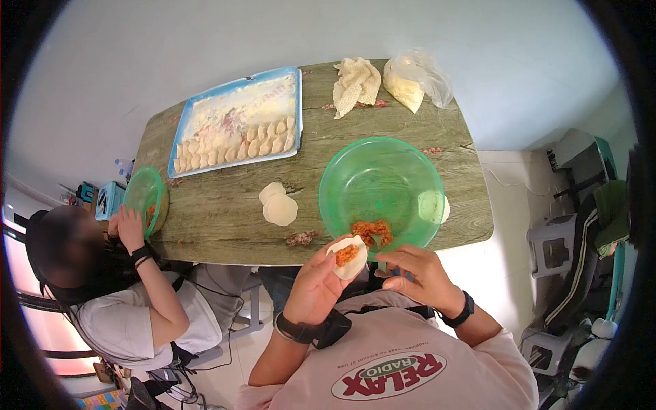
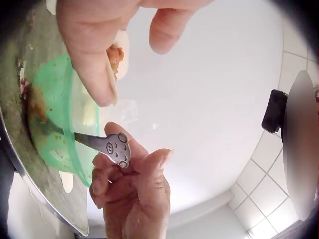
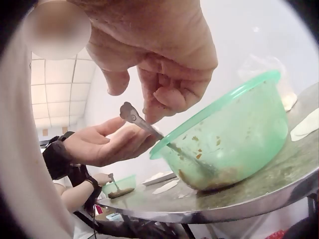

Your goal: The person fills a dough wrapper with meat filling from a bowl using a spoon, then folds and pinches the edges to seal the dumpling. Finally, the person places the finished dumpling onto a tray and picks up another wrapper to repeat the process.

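My left hand [image 1: 311, 290] holds a round dumpling wrapper [image 1: 354, 267] beside the near rim of a large green bowl [image 1: 331, 179]. The thumb lies at the wrapper's edge, and a mound of orange-brown filling [image 1: 346, 255] sits in its middle. More filling [image 1: 372, 232] lies in the bowl, toward my side. A metal spoon [image 2: 118, 149] with an animal-face handle end leans over the bowl's rim, its bowl end in the filling. My right hand [image 1: 430, 277] is close by the spoon handle, its thumb apart from the handle in the left wrist view.
Several plain wrappers [image 1: 279, 208] lie left of the bowl. A blue-rimmed tray [image 1: 298, 102] of floury dumplings stands at the back left. A cloth [image 1: 357, 82] and a plastic bag [image 1: 417, 78] are at the back. On the left another person [image 1: 137, 321] works at a smaller green bowl [image 1: 162, 188].
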Available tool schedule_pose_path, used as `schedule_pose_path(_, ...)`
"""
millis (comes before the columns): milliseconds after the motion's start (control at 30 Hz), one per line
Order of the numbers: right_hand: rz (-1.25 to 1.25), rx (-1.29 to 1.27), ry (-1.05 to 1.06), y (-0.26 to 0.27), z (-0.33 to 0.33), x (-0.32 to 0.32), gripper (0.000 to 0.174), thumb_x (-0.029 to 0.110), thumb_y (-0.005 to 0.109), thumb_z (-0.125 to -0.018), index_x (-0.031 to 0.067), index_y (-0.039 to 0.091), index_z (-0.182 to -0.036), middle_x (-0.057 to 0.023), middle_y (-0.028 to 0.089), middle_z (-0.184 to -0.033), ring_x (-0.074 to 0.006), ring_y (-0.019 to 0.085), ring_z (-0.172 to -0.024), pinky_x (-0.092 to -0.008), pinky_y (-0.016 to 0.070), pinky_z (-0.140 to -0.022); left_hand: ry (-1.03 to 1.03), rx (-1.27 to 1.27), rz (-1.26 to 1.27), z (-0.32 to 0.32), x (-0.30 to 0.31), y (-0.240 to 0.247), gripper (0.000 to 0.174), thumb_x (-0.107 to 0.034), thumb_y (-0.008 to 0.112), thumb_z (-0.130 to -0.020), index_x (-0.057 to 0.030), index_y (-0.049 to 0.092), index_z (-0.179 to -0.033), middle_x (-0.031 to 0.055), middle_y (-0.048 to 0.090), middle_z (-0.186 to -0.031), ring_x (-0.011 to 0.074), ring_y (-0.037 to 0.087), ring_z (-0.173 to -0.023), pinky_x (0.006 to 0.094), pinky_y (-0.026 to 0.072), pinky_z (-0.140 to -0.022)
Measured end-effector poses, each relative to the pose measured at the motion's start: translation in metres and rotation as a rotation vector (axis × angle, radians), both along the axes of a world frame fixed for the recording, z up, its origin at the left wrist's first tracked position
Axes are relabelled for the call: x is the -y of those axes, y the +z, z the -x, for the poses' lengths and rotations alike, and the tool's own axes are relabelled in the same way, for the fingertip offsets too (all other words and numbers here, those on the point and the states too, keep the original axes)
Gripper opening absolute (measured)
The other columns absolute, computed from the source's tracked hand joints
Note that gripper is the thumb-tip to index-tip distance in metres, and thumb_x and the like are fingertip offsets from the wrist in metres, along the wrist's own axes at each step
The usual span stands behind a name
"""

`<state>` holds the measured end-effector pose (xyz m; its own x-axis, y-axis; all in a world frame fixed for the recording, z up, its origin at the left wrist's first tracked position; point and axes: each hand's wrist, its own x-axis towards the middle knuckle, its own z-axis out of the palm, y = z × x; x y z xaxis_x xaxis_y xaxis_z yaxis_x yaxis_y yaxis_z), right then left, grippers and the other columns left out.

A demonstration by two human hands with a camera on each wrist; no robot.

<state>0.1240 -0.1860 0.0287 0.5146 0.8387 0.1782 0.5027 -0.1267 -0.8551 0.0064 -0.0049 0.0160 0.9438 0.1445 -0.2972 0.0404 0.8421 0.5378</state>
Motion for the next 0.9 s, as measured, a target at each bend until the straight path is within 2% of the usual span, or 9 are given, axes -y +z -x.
schedule_pose_path(67, 0.003, -0.049, -0.039, 0.002, 0.000, 0.001, 0.038, 0.030, 0.067, -0.081, 0.0018, 0.063, -0.107, -0.0081, 0.057, -0.077, -0.0169, 0.053, -0.061, -0.0269, 0.0434, -0.056, -0.001, 0.012, 0.010, 0.000, 0.000, 0.001, 0.046, -0.020, 0.047, -0.095, 0.0037, 0.035, -0.133, 0.0137, 0.047, -0.130, 0.0216, 0.047, -0.121, 0.0354, 0.0385, -0.102)
schedule_pose_path(133, 0.005, -0.097, -0.079, 0.001, 0.000, 0.002, 0.037, 0.030, 0.065, -0.083, 0.0015, 0.063, -0.107, -0.0080, 0.056, -0.077, -0.0158, 0.051, -0.059, -0.0259, 0.0418, -0.055, 0.001, 0.014, 0.066, -0.001, 0.000, 0.002, 0.051, -0.008, 0.055, -0.088, 0.0026, 0.035, -0.133, 0.0130, 0.048, -0.129, 0.0212, 0.047, -0.121, 0.0344, 0.0383, -0.102)
schedule_pose_path(167, -0.003, -0.104, -0.105, 0.000, -0.001, 0.002, 0.036, 0.030, 0.064, -0.085, 0.0013, 0.063, -0.106, -0.0081, 0.056, -0.077, -0.0159, 0.052, -0.060, -0.0259, 0.0421, -0.055, 0.001, 0.015, 0.066, -0.001, 0.000, 0.001, 0.051, -0.008, 0.055, -0.088, 0.0026, 0.035, -0.133, 0.0130, 0.048, -0.129, 0.0212, 0.047, -0.121, 0.0344, 0.0383, -0.102)
schedule_pose_path(233, -0.011, -0.110, -0.128, -0.005, -0.002, 0.002, 0.034, 0.029, 0.063, -0.086, 0.0011, 0.063, -0.106, -0.0081, 0.056, -0.076, -0.0159, 0.053, -0.060, -0.0259, 0.0423, -0.056, -0.030, 0.018, -0.137, -0.001, 0.002, -0.002, 0.065, 0.007, 0.059, -0.077, -0.0004, 0.033, -0.136, 0.0118, 0.046, -0.130, 0.0214, 0.046, -0.121, 0.0349, 0.0388, -0.101)
schedule_pose_path(333, -0.084, -0.068, -0.164, -0.010, -0.004, 0.002, 0.029, 0.023, 0.065, -0.084, 0.0022, 0.063, -0.103, -0.0097, 0.056, -0.076, -0.0176, 0.053, -0.058, -0.0275, 0.0429, -0.054, -0.035, 0.008, -0.130, -0.001, 0.003, 0.004, 0.077, 0.018, 0.055, -0.068, -0.0035, 0.030, -0.138, 0.0107, 0.044, -0.132, 0.0217, 0.046, -0.122, 0.0360, 0.0393, -0.102)
schedule_pose_path(433, -0.110, -0.066, -0.193, -0.010, -0.004, 0.001, 0.025, 0.021, 0.064, -0.084, 0.0012, 0.064, -0.101, -0.0100, 0.057, -0.075, -0.0178, 0.054, -0.059, -0.0272, 0.0430, -0.055, -0.031, 0.042, -0.132, -0.001, 0.004, 0.004, 0.074, 0.013, 0.061, -0.072, -0.0035, 0.031, -0.138, 0.0108, 0.045, -0.132, 0.0242, 0.044, -0.124, 0.0345, 0.0394, -0.101)
schedule_pose_path(567, -0.122, -0.047, -0.231, -0.012, -0.005, 0.000, 0.022, 0.017, 0.064, -0.084, 0.0007, 0.065, -0.098, -0.0101, 0.057, -0.075, -0.0181, 0.055, -0.060, -0.0270, 0.0430, -0.055, -0.018, -0.030, -0.131, -0.001, 0.007, 0.011, 0.071, 0.012, 0.061, -0.075, -0.0037, 0.030, -0.138, 0.0115, 0.044, -0.133, 0.0246, 0.043, -0.125, 0.0354, 0.0410, -0.100)
schedule_pose_path(733, -0.140, -0.019, -0.249, -0.014, -0.006, 0.000, 0.020, 0.016, 0.065, -0.084, 0.0005, 0.065, -0.097, -0.0100, 0.057, -0.075, -0.0178, 0.054, -0.061, -0.0267, 0.0422, -0.055, -0.060, -0.104, -0.106, 0.000, 0.007, 0.010, 0.055, 0.003, 0.059, -0.084, -0.0020, 0.036, -0.134, 0.0138, 0.049, -0.129, 0.0263, 0.051, -0.117, 0.0310, 0.0517, -0.089)
schedule_pose_path(900, -0.145, -0.034, -0.270, -0.012, -0.006, -0.001, 0.018, 0.014, 0.065, -0.083, 0.0006, 0.065, -0.096, -0.0094, 0.057, -0.074, -0.0174, 0.054, -0.061, -0.0266, 0.0415, -0.055, -0.051, -0.098, -0.224, 0.000, 0.011, 0.016, 0.049, -0.001, 0.060, -0.085, 0.0004, 0.040, -0.129, 0.0167, 0.053, -0.124, 0.0271, 0.056, -0.111, 0.0300, 0.0545, -0.083)
